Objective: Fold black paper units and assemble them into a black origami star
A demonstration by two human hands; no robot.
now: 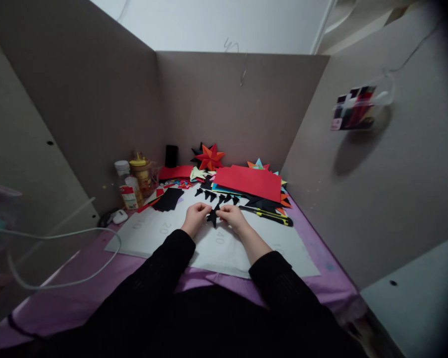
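Black, pointed folded-paper piece (214, 219) sits between the two hands, above a broad white sheet with grey printed numbers (224, 256). Left hand (196, 218): thumb and fingertips pinching its left edge. Right hand (231, 217): same grip, right edge. Neither hand clearly nearer. Long axis runs roughly away from body, one tip wearer-ward. Small black folded-paper points (213, 197) lie in a row just beyond.

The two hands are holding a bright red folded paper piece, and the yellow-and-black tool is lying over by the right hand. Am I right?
Not quite: the folded paper piece is black, not red, as the head view shows. The left hand and right hand do hold it, and the yellow-and-black tool does lie over by the right hand.
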